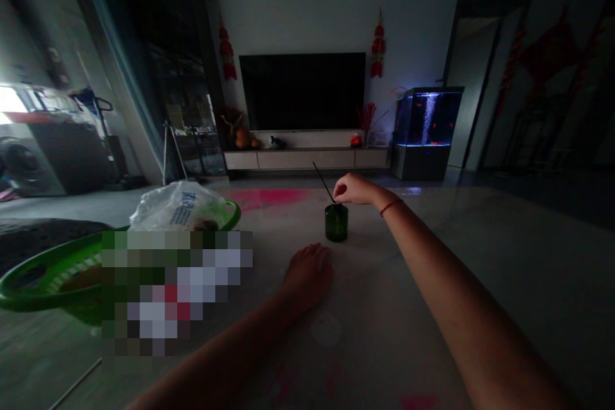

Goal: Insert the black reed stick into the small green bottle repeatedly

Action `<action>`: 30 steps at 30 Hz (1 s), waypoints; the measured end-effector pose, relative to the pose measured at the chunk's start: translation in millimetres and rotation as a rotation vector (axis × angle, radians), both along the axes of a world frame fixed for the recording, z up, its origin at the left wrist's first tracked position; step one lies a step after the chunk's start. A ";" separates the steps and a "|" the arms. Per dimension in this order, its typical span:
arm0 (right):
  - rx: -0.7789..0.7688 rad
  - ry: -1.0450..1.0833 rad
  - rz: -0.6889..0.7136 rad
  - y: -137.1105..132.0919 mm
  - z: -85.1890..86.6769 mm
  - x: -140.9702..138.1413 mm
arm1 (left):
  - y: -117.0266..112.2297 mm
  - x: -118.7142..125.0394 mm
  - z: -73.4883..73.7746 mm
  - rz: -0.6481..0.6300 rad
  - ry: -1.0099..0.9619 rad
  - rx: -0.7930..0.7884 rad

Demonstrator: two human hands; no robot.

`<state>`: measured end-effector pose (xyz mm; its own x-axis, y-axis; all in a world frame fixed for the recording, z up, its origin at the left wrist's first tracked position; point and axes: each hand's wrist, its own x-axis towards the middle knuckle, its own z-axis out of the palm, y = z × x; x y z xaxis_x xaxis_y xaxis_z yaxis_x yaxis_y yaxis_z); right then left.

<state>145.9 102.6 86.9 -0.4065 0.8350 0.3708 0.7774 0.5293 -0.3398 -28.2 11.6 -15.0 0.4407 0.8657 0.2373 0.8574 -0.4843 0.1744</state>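
A dark green glass diffuser bottle (336,224) stands upright on the pale table. One thin black reed stick (323,181) leans out of its neck towards the upper left. My right hand (354,189), with a red cord round the wrist, reaches over from the right. Its thumb and fingertips are pinched together right at the bottle's neck, beside the stick; what lies between them is too small and dark to make out. Closer to me, my left hand (310,274) lies palm down on the tabletop, fingers stretched towards the bottle, with nothing in it.
To the left, a green plastic basket (72,304) holds a white plastic bag (177,205); a blurred-out patch covers part of it. Beyond the table are a TV (302,91), a low cabinet (307,159) and a lit fish tank (426,118).
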 end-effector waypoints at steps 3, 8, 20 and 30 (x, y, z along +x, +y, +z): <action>-0.011 0.020 -0.014 0.9 -0.2 2.3 | 0.7 -0.2 -0.3 0.001 0.013 -0.004; -0.076 0.019 -0.031 4.2 -1.2 7.6 | 1.3 -0.5 0.2 0.000 0.020 0.002; -0.467 0.096 -0.120 11.0 -9.1 15.6 | 2.6 -0.6 -2.6 0.010 0.015 0.008; -0.386 0.013 -0.097 5.7 -12.8 -1.3 | 3.3 -1.6 -3.2 -0.015 0.009 0.019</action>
